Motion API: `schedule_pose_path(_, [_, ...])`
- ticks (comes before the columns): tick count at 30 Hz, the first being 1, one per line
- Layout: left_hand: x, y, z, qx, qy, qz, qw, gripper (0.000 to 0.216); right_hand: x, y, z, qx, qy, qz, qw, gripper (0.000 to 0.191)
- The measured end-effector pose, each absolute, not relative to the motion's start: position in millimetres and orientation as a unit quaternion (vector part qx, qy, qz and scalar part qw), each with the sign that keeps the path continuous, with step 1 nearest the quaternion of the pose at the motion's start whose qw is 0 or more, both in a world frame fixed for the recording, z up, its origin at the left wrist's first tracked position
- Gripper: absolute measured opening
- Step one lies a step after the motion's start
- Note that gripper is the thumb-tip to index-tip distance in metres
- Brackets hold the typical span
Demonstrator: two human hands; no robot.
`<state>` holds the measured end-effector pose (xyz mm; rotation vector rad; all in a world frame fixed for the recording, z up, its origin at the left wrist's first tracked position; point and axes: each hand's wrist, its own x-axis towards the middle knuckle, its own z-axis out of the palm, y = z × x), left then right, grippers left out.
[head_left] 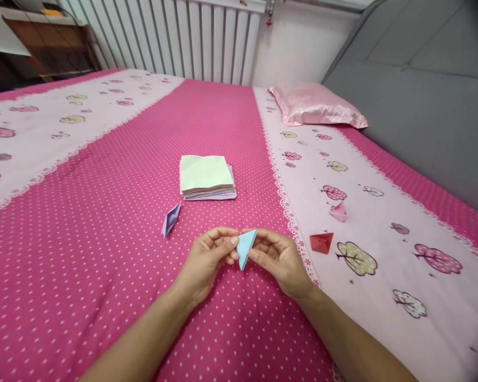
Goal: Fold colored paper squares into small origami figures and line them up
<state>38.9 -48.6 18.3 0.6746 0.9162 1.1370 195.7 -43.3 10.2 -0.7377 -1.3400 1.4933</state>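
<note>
Between my two hands is a small folded piece of light blue paper [246, 247], shaped like a triangle with one point turned down. My left hand [210, 255] pinches its left edge between thumb and fingers. On the other side, my right hand [279, 259] grips the right edge, thumb in front and fingers behind. A purple folded paper boat [171, 220] lies on the bed to the left of my hands. To the right rest a red folded paper piece [321, 242] and a pink folded paper boat [339, 212].
A stack of square coloured paper [206, 172], pale green on top, sits beyond my hands on the pink dotted bedspread [115, 223]. Farther back are a pink satin pillow [316, 104], a white radiator [175, 40] and a grey headboard [430, 79]. A table [43, 40] stands at the far left.
</note>
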Motion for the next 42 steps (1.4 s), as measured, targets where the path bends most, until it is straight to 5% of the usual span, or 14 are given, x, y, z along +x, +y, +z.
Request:
schedule_pose_path(11, [39, -51, 21, 0.332, 0.422, 0.509, 0.673, 0.016, 196, -42, 12, -0.291, -0.568, 0.61, 0.47, 0.03])
schedule_pose_path(19, [47, -55, 23, 0.418, 0.463, 0.504, 0.597, 0.012, 192, -47, 5, -0.443, -0.636, 0.404, 0.486, 0.028])
schedule_pose_path(27, [48, -62, 25, 0.574, 0.449, 0.447, 0.519, 0.055, 190, -50, 7, -0.508, -0.622, 0.307, 0.511, 0.029])
schedule_pose_path(37, [48, -61, 15, 0.519, 0.45, 0.489, 0.538, 0.03, 190, -52, 11, -0.445, -0.694, 0.216, 0.523, 0.02])
schedule_pose_path(42, [50, -58, 23, 0.43, 0.431, 0.506, 0.611, 0.03, 192, -48, 12, -0.43, -0.681, 0.289, 0.518, 0.026])
